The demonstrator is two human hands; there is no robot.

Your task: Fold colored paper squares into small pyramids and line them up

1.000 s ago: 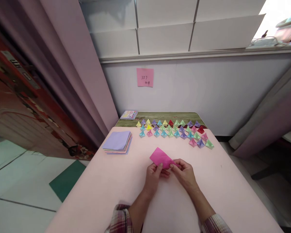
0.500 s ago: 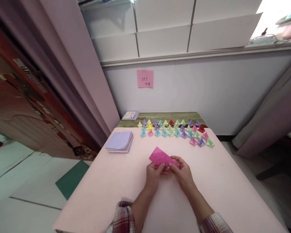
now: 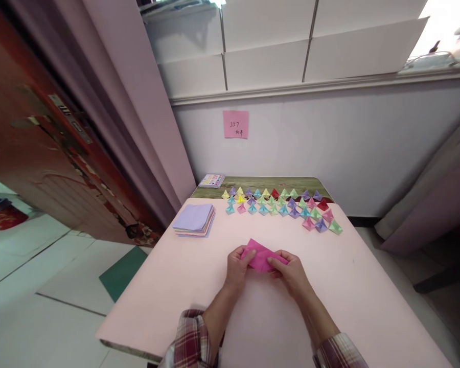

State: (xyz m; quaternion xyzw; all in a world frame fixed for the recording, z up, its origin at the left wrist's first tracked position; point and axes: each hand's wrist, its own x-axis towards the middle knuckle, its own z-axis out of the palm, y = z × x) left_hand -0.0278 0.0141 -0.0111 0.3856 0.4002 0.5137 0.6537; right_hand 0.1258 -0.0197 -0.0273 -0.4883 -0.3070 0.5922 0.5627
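Note:
A magenta sheet of paper [image 3: 262, 255], partly folded, is held just above the pink table [image 3: 184, 291] between both hands. My left hand [image 3: 236, 266] pinches its left end with thumb and fingers closed on it. My right hand [image 3: 291, 271] grips the right end, fingers curled over the paper's edge. Beyond them lie several rows of small folded paper shapes [image 3: 279, 207] in many colours. A stack of square coloured paper [image 3: 194, 220], lilac on top, rests to the left.
A small printed packet [image 3: 211, 180] lies on the wood-patterned table end [image 3: 291, 182] by the wall. A pink note [image 3: 235, 124] is stuck on the wall. A red-brown door [image 3: 30, 153] and a curtain stand at the left.
The magenta paper has been folded shorter and turned flatter between the hands. My left hand has moved up over its left end. The camera has shifted slightly.

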